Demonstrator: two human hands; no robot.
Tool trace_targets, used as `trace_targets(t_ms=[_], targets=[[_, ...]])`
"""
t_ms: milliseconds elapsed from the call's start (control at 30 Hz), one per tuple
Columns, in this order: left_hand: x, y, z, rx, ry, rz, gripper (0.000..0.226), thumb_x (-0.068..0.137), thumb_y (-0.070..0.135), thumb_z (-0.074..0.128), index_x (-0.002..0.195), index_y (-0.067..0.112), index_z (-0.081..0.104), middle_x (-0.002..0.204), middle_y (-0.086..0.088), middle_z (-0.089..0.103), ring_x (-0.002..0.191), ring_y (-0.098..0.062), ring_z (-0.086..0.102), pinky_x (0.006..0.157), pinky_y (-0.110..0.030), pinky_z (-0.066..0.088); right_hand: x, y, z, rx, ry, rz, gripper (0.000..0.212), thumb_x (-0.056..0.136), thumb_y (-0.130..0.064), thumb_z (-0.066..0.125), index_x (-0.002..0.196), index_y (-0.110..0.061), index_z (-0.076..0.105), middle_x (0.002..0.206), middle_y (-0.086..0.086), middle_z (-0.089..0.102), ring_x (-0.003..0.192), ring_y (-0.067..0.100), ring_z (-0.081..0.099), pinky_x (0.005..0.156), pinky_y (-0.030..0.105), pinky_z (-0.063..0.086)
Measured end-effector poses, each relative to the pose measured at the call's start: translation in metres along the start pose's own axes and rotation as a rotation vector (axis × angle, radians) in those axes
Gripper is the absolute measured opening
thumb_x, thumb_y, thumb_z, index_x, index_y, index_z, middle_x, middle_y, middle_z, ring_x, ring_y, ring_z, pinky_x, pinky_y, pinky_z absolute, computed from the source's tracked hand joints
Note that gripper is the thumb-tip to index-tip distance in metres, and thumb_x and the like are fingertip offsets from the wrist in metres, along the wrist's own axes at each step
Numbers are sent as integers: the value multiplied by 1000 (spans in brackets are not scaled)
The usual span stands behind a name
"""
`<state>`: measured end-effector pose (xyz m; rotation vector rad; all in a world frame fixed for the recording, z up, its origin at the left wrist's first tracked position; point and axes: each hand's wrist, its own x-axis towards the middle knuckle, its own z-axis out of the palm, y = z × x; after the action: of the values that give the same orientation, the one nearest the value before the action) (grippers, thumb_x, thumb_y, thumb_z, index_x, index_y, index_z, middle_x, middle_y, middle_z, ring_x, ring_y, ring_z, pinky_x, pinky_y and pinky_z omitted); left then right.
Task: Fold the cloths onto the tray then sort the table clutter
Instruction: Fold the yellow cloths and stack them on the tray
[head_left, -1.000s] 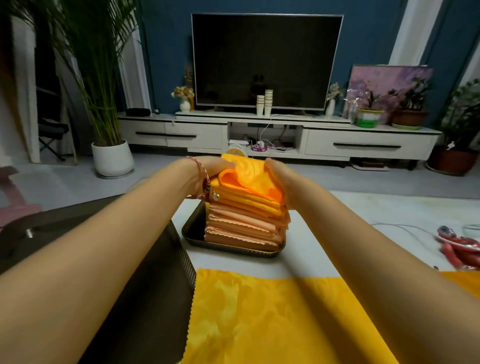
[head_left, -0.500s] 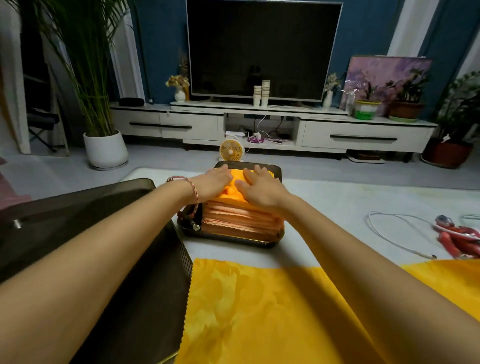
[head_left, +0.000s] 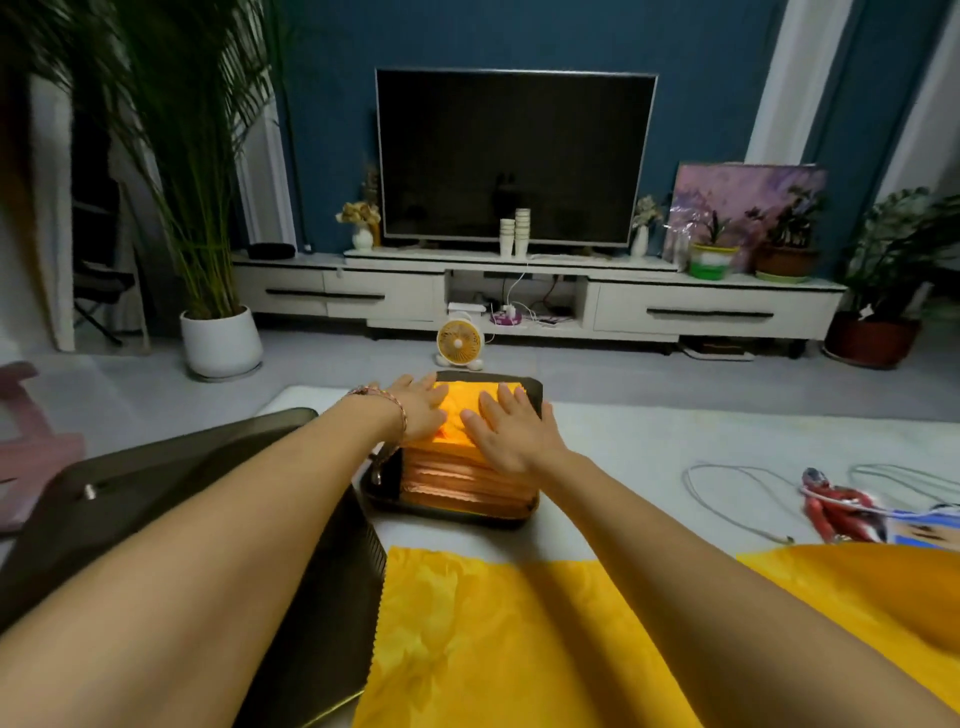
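Observation:
A dark tray (head_left: 535, 389) sits mid-table and carries a stack of folded cloths (head_left: 457, 480), orange below and yellow on top. My left hand (head_left: 418, 405) and my right hand (head_left: 506, 428) lie flat with straight fingers on the top yellow cloth (head_left: 470, 400), pressing it down side by side. A large unfolded yellow cloth (head_left: 493, 634) is spread on the near part of the table under my forearms. Another yellow cloth (head_left: 852, 587) lies at the near right.
A dark basket (head_left: 171, 483) stands at the left, beside the tray. White cables (head_left: 727, 499), red-handled pliers (head_left: 831, 509) and a blue packet (head_left: 919, 532) lie at the right of the white table (head_left: 623, 441). A small fan (head_left: 460, 340) sits on the floor beyond.
Both hands lowered the folded yellow cloth onto the stack, then flattened out on top of it. Their fingers have spread straighter since half a second ago.

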<state>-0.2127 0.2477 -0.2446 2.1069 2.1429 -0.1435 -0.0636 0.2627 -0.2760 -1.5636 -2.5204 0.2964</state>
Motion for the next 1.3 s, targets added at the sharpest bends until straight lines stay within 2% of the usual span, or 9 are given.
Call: trace_targets(t_ms=[100,400,567,700,833,1033,1133,1233,1300], targets=[[-17,13,-35,-176,58,-20,40,100,18,34,136,1,40,144,-19,35,134,-33,29,109,-38,24,-31,4,-30,71,123,-67,55,101,-42,20,150,-15,15,157,10,12,144,26,8,115,41,7],[-127,76,-41,-17,354,67,42,100,34,31,138,18,41,152,-6,28,142,-23,17,115,-44,15,-197,60,-94,366,100,-40,45,98,-36,43,140,-21,37,143,-1,45,127,14,44,103,28,35],[-230,126,29,19,137,358,50,99,44,29,146,26,26,158,7,6,144,-10,-6,116,-34,-4,-310,100,-45,308,-79,-102,35,96,-31,49,130,-32,43,132,-18,47,110,-14,44,89,1,32],[-304,168,76,-67,-125,464,93,65,74,4,146,33,22,157,13,5,142,-3,-10,115,-34,-8,-366,110,-23,323,-108,-141,23,96,-27,50,118,-31,51,122,-15,54,107,-10,49,93,10,37],[-346,205,113,-134,-247,488,77,79,71,18,148,37,12,158,10,-5,142,-5,-15,116,-40,-11,-398,113,-27,233,-44,-288,34,94,-31,50,125,-16,54,126,-4,54,114,2,47,91,4,31],[-340,219,148,-12,-163,479,93,58,81,-6,143,43,-14,152,12,-27,135,-4,-30,110,-38,-20,-445,123,-38,337,-67,-248,23,94,-24,52,116,-23,60,119,-12,58,103,-10,48,89,6,36],[-314,216,142,4,-185,448,82,74,79,3,145,41,-11,154,10,-23,139,-6,-24,113,-40,-16,-455,121,-38,324,-116,-267,23,92,-27,56,114,-22,61,117,-10,61,104,-8,48,89,6,37],[-293,212,135,7,-125,410,113,50,92,-14,148,37,-3,156,8,-13,143,-11,-14,114,-44,-9,-459,116,-38,291,-189,-277,37,86,-42,60,120,-27,57,124,-11,56,108,-5,47,95,11,36],[-290,212,132,45,-1,359,97,70,84,5,149,30,8,158,3,0,145,-15,-3,115,-45,0,-464,114,-37,209,-288,-287,56,81,-54,60,130,-30,47,137,-13,43,120,-1,39,102,14,30]])
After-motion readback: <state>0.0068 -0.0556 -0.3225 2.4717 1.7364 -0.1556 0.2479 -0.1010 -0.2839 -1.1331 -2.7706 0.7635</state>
